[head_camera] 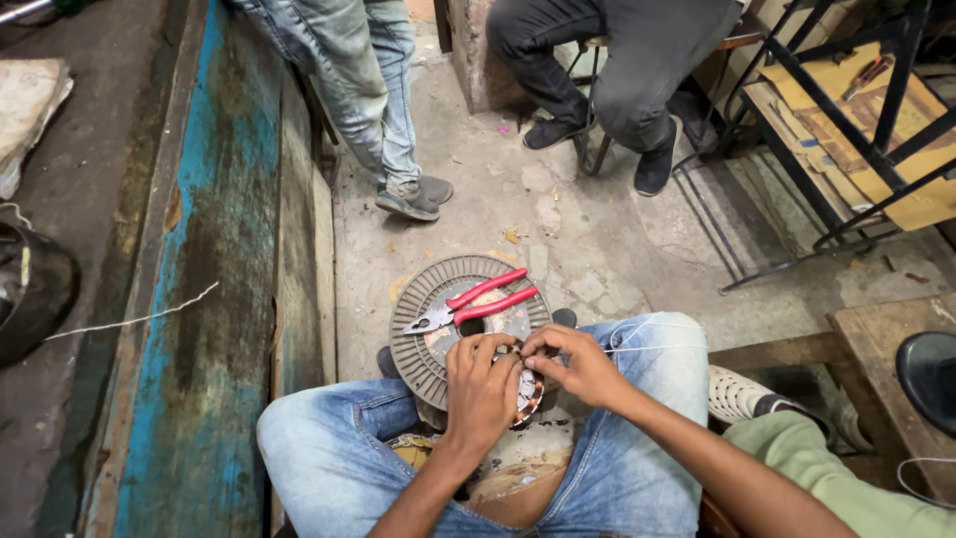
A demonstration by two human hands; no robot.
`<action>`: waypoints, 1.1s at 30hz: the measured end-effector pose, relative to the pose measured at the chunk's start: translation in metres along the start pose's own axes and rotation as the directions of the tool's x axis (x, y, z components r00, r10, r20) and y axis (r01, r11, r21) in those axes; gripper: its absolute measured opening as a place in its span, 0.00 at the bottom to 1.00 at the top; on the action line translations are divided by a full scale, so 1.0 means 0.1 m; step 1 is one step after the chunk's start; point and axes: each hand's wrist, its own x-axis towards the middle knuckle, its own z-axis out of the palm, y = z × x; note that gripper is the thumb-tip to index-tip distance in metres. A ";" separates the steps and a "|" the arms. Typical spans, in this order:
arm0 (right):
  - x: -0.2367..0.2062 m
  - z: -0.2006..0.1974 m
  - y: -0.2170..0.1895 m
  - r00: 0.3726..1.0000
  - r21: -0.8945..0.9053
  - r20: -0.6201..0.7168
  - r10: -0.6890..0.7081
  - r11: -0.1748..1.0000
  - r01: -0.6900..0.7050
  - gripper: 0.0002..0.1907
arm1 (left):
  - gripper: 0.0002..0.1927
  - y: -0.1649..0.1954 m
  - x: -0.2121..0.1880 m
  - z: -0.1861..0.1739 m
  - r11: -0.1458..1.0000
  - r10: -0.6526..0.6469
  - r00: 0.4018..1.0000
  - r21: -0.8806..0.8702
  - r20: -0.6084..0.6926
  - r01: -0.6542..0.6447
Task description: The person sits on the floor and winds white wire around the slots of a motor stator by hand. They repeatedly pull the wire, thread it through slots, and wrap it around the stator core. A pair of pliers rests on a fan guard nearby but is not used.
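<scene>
I sit with my knees apart, and a round grey finned motor part (428, 299) rests between them. My left hand (480, 391) and my right hand (571, 363) both press on a smaller round wound coil piece (528, 394) at its near edge, fingers pinched together on it. Red-handled pliers (478, 302) lie on top of the grey disc, just beyond my fingers. A thin white thread (647, 348) runs from my right hand across my right knee.
A worn blue wooden bench edge (214, 279) runs along the left. Two other people's legs (383, 100) (627, 80) stand and sit ahead on the concrete floor. A black metal rack with cardboard (856, 130) is at right, a wooden stool (886, 339) nearby.
</scene>
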 end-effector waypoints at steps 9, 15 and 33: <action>-0.01 -0.04 -0.16 0.953 -0.261 0.140 -0.269 0.918 0.298 0.13 | 0.04 -0.15 0.06 -0.06 0.943 -0.118 0.954 -0.270 0.277 0.195; 0.02 0.09 -0.28 0.942 -0.431 -0.053 -0.332 0.858 0.278 0.09 | 0.05 -0.18 0.05 -0.08 0.870 -0.166 0.971 -0.438 0.175 0.228; -0.15 -1.51 -0.59 0.618 -0.511 -0.588 -0.523 0.832 0.218 0.07 | 0.14 -0.96 -0.26 -0.33 0.560 -0.239 0.926 -0.738 0.293 0.378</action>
